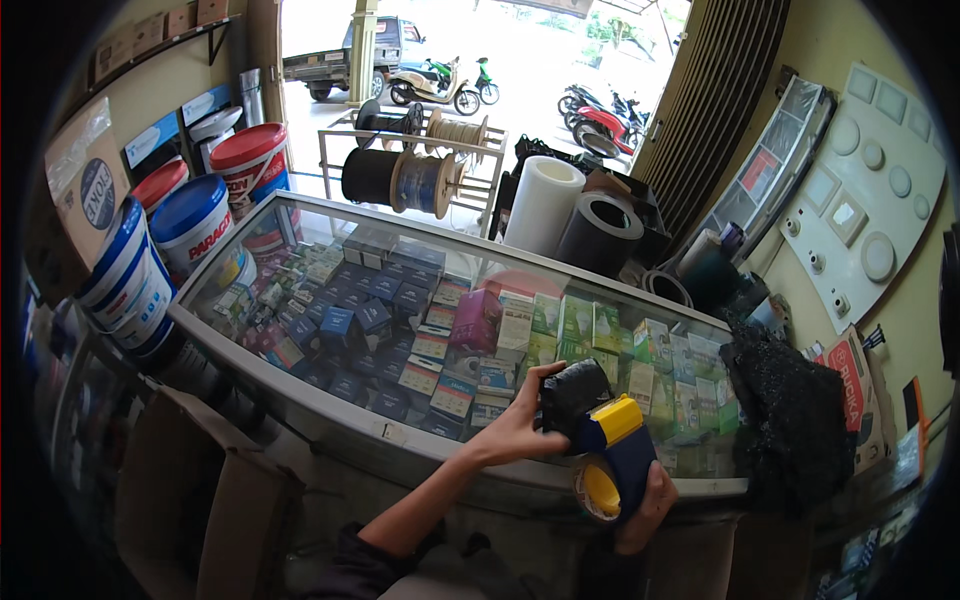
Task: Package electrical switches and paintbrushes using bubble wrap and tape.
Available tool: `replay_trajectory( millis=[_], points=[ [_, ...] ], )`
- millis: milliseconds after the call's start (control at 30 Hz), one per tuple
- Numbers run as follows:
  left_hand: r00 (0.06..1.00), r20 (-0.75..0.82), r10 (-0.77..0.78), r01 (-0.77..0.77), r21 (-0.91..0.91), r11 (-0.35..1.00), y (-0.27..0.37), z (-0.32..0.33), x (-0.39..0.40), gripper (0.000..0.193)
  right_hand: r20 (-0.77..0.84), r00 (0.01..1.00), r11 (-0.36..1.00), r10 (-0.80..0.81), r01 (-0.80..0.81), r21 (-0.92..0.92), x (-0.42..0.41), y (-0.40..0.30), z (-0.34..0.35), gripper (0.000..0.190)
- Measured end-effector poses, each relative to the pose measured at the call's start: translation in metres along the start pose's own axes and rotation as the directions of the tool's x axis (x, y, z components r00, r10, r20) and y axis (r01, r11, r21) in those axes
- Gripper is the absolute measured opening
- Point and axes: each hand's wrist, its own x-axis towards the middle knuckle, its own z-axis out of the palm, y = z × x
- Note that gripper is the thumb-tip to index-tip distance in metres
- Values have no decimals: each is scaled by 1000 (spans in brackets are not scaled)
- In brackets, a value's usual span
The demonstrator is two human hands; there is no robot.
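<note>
My left hand (517, 427) is closed around a small bundle in black plastic wrap (576, 394), above the near edge of the glass display counter (405, 442). My right hand (649, 502) grips a blue and yellow tape dispenser (626, 450) that carries a roll of brown packing tape (598, 489). The dispenser's yellow head lies against or just beside the bundle; the exact contact cannot be told. Beneath the glass, rows of small boxes show, among them dark blue boxes (373, 315), a magenta box (476, 320) and green bulb boxes (577, 321).
Black bubble wrap (787, 405) is heaped on the counter's right end. An open cardboard box (247, 517) stands at the lower left, paint buckets (191, 217) at the left. Beyond the counter are cable spools (424, 182) and a white plastic film roll (541, 202).
</note>
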Motion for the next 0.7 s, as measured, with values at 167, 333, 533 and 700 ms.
replay_trajectory(
  millis=[167, 333, 533, 700],
  points=[
    [961, -142, -238, 241, 4, 971, 16, 13, 14, 81, -170, 983, 996, -74, 66, -51, -15, 8, 15, 37],
    [962, -126, -241, 262, 186, 947, 12, 9, 20, 79, -220, 970, 990, -100, 75, -120, -24, 8, 19, 38],
    [983, -99, -152, 180, 421, 889, 6, -2, 27, 72, -74, 985, 975, 156, -166, -148, -34, 11, 3, 40],
    [988, -146, 47, 13, 386, 923, -2, 4, 26, 62, -141, 990, 982, 20, -46, -184, -38, 1, 10, 37]
  ],
)
